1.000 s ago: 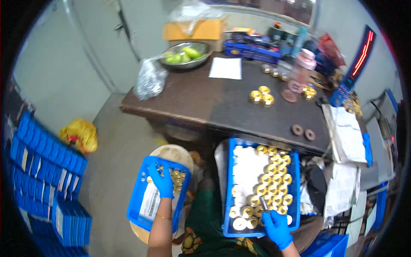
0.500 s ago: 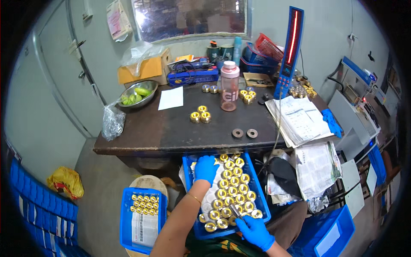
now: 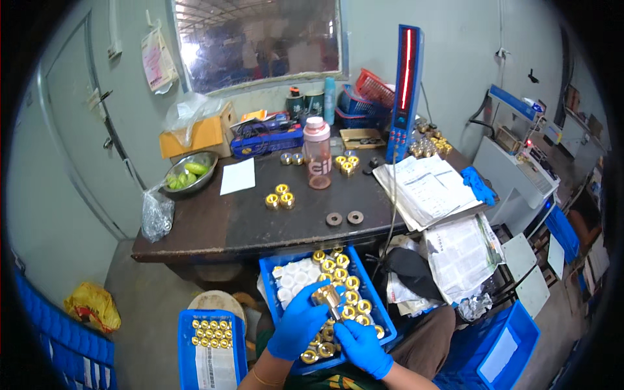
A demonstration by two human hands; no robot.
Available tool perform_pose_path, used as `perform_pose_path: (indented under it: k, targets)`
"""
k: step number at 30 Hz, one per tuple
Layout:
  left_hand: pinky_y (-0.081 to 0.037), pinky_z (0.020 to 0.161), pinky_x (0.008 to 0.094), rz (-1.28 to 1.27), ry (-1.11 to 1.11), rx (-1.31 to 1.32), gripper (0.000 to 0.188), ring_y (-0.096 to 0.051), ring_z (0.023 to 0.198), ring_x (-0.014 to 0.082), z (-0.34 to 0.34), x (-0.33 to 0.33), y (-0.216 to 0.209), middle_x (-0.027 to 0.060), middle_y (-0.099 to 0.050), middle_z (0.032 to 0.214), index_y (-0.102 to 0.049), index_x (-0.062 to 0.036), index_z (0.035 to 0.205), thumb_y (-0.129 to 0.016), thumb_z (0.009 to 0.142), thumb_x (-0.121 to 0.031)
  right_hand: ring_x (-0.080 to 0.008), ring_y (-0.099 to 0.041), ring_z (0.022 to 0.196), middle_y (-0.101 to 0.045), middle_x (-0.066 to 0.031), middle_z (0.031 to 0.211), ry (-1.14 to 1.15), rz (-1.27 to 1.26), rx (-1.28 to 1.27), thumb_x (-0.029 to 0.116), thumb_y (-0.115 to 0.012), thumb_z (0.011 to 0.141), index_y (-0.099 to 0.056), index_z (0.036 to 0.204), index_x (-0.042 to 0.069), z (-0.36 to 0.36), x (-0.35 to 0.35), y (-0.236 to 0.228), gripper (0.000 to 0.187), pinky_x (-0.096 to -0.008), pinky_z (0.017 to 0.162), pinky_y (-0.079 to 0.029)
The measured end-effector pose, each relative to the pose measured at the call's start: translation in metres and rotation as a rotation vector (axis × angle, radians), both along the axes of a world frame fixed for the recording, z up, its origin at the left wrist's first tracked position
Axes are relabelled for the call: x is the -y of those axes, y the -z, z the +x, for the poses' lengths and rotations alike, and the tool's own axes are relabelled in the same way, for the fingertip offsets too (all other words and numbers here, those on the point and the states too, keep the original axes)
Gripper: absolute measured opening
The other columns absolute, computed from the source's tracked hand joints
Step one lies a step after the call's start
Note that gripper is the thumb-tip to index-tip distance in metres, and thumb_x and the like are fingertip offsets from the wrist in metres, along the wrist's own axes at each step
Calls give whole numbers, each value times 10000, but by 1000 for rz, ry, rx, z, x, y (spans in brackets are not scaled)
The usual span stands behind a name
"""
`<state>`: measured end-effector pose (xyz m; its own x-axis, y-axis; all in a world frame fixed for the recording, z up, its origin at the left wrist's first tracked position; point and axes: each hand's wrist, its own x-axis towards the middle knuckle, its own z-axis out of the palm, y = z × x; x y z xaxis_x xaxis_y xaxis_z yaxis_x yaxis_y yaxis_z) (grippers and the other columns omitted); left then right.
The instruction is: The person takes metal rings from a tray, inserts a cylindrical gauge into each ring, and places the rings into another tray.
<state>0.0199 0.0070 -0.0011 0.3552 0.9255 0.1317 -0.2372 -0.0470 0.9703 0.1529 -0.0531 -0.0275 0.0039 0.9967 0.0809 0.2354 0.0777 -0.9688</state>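
Above the blue bin point(image 3: 375, 294) on my lap, my left hand point(image 3: 299, 327) grips a brass ring-shaped fitting point(image 3: 324, 296), its fingers wrapped round the side. My right hand point(image 3: 364, 349) pinches a slim metal plug gauge point(image 3: 335, 314), whose upper end meets the fitting; how far it goes inside is hidden. Both hands wear blue gloves. Beneath them, rows of similar brass fittings point(image 3: 351, 283) stand in the right part of the bin. White round-pocketed packing point(image 3: 296, 278) shows at its far left.
A smaller blue tray point(image 3: 186, 364) with brass fittings rests on a stool at left. On the dark desk point(image 3: 253, 227) stand a pink bottle point(image 3: 318, 159), brass fittings, two dark rings point(image 3: 355, 217), papers point(image 3: 429, 192) and a blue column display point(image 3: 404, 97). Another blue bin point(image 3: 513, 344) is at lower right.
My left hand has come back from the bin's far left and now holds a brass fitting. My right hand has moved slightly left, bringing the plug gauge to it. The view has shifted.
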Motion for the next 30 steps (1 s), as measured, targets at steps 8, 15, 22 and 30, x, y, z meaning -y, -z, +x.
perform_pose_path:
  k: [8, 15, 22, 30]
  targets:
    - [-402, 874, 272, -83, -122, 26, 519, -469, 1028, 183, 7, 16, -9, 143, -464, 1142, -367, 44, 1209, -531, 717, 55, -228, -530, 420, -535, -112, 526, 89, 359, 628, 269, -581, 764, -593, 833, 94, 3, 7, 14, 189, -346, 388, -410]
    - [-403, 876, 278, -106, -57, 3, 496, -480, 1018, 187, 3, 20, -24, 137, -485, 1129, -411, 47, 1183, -541, 704, 58, -231, -528, 428, -549, -119, 559, 94, 408, 599, 262, -563, 776, -592, 831, 85, 2, 6, 1, 187, -332, 397, -413]
    - [-383, 888, 273, -165, 317, -9, 471, -498, 1003, 158, -18, 18, -7, 125, -525, 1098, -452, 49, 1160, -498, 691, 64, -152, -491, 453, -518, -43, 565, -489, -277, -586, 250, -457, 868, -545, 729, 28, 12, 20, 15, 276, -271, 448, -403]
    - [-450, 805, 271, -128, -100, -95, 376, -540, 907, 177, 6, 47, -52, 118, -537, 1036, -450, 61, 1110, -423, 737, 27, -261, -605, 648, -600, -154, 735, -154, 143, 135, 192, -529, 813, -583, 918, 21, 7, 19, -23, 207, -323, 569, -466]
